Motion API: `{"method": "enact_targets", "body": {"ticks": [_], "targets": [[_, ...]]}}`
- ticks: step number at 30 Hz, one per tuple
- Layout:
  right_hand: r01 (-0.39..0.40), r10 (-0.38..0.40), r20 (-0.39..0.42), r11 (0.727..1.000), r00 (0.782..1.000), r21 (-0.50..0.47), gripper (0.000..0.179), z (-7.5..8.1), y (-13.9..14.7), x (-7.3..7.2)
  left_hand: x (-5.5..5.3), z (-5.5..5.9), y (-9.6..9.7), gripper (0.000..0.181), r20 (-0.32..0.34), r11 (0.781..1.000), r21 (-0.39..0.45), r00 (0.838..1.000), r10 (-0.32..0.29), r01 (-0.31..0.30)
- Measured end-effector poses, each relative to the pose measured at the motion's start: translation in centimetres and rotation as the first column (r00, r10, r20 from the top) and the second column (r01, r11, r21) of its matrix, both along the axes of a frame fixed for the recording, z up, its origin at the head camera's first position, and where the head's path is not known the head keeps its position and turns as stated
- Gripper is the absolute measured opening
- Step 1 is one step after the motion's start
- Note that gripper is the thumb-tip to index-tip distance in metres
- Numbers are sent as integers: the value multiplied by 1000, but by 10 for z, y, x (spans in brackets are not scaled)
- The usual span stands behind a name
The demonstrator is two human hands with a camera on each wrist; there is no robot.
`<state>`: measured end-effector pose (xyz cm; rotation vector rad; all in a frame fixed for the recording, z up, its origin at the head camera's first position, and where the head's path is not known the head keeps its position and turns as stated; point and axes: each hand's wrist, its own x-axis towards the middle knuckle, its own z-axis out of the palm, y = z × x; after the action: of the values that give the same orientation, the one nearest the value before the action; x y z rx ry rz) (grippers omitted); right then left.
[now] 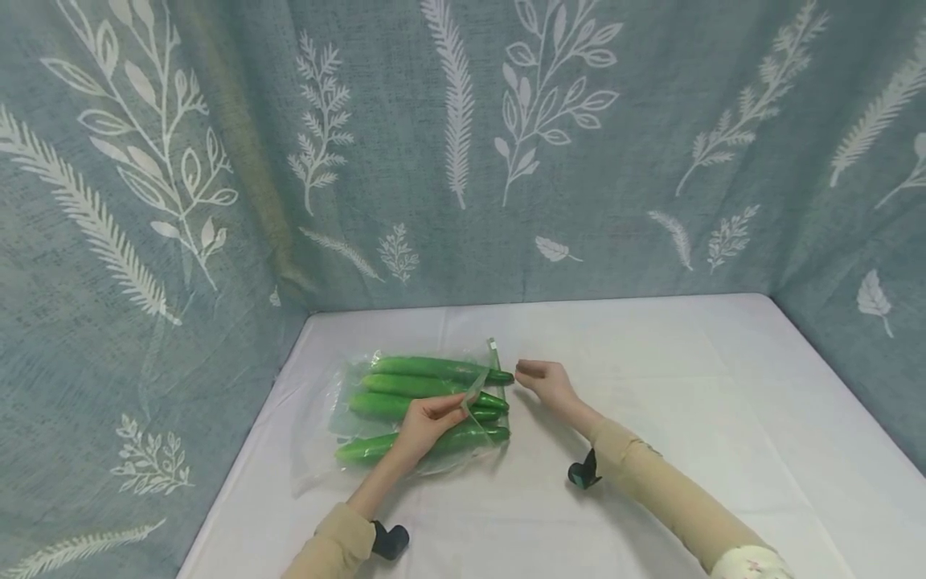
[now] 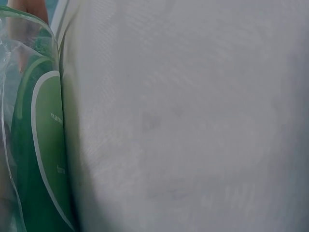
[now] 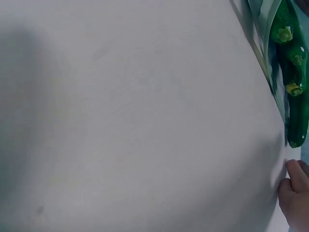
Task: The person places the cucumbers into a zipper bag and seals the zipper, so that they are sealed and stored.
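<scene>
Several green cucumbers (image 1: 427, 386) lie side by side inside a clear plastic bag (image 1: 311, 458), stem ends toward the bag's open right side. My left hand (image 1: 423, 430) pinches the upper layer of the bag near that opening and holds it raised. My right hand (image 1: 553, 390) is at the stem end of the farthest cucumber, fingers loosely bent with nothing held. In the right wrist view, a small gap separates this hand (image 3: 295, 195) from the cucumber tips (image 3: 295, 89). A green printed panel (image 2: 50, 145) on the bag shows in the left wrist view.
A white cloth covers the table (image 1: 723, 402). Blue-grey curtains (image 1: 405, 161) with white leaf prints hang behind it and along both sides. A dark wrist camera (image 1: 391, 542) is on the left wrist, another camera (image 1: 583, 472) on the right.
</scene>
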<state>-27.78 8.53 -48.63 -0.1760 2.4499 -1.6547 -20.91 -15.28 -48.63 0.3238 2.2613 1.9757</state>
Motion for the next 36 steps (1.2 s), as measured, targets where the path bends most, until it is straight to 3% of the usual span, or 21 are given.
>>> {"method": "enact_targets", "body": {"ticks": [6,11,16,22,26,32,36], "targets": [[-20,19,18,1000,1000,23,41,4,5,4,-2,4,0,40,49,999,-27,998,31,-30],[-57,54,58,998,997,42,40,6,13,6,-2,7,-2,41,63,998,-67,998,7,-3],[-106,96,145,992,985,62,42,12,20,14,-5,17,-7,41,21,983,-148,994,-109,111],[-178,177,245,984,953,-21,44,24,27,23,-24,45,-15,43,9,929,-238,957,-288,282],[-182,210,375,977,903,-111,42,27,28,29,-41,65,-14,42,12,895,-316,945,-327,314],[-150,281,571,952,771,-265,40,28,22,42,-70,81,-8,35,-10,834,-489,954,-299,256],[-159,312,638,945,704,-287,39,30,17,51,-84,87,-3,32,-27,786,-584,964,-266,200]]}}
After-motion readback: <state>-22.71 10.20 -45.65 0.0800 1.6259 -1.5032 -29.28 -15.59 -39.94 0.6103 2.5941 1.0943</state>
